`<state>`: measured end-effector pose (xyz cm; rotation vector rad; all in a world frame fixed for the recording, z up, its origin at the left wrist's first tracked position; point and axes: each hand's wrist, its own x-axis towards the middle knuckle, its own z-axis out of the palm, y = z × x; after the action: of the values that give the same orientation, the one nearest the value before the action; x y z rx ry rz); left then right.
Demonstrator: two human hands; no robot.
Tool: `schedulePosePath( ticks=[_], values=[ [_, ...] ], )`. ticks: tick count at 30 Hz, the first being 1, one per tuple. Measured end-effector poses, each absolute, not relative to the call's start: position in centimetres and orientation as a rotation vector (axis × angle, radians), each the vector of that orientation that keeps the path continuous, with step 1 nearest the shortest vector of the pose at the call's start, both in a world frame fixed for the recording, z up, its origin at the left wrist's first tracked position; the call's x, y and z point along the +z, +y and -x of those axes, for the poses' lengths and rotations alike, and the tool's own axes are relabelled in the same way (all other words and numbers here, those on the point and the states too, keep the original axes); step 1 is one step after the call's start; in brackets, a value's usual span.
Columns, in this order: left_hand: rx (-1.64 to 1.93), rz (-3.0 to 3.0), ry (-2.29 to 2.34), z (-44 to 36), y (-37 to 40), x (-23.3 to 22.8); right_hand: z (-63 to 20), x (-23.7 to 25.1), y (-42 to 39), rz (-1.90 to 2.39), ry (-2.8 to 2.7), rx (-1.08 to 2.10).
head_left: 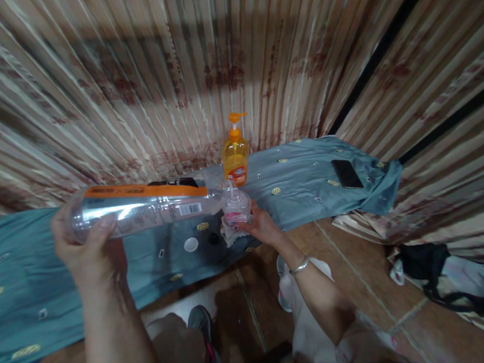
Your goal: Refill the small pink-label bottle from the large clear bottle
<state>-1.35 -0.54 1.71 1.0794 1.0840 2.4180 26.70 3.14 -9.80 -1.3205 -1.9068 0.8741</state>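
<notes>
My left hand (pixel 88 240) is wrapped round the base of a large clear plastic bottle (pixel 155 209) with an orange-edged label. The bottle lies nearly level, its neck pointing right and meeting the mouth of a small clear bottle (pixel 236 207) with a pink label. My right hand (pixel 260 222) grips that small bottle, which stands upright; a crumpled pale cloth or tissue (pixel 232 236) is beneath it. Whether liquid is flowing between the two mouths I cannot tell. Just behind stands an orange pump bottle (pixel 235 156), partly filled with orange liquid.
A blue-green patterned cloth (pixel 292 168) covers the long narrow surface. On it lie a white round cap (pixel 191 244), a small black cap (pixel 213 239) and a black phone (pixel 347 173). A pleated curtain (pixel 133 100) hangs behind. Dark and light fabric (pixel 462 275) lies at the right.
</notes>
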Motion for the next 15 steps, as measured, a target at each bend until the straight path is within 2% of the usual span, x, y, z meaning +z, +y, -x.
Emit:
schedulePosePath(
  ticks=[15],
  values=[
    [2.410, -1.083, 1.096, 1.17, -0.54, 1.76, -26.72, -10.16, 3.34, 1.321, -1.905, 0.861]
  ],
)
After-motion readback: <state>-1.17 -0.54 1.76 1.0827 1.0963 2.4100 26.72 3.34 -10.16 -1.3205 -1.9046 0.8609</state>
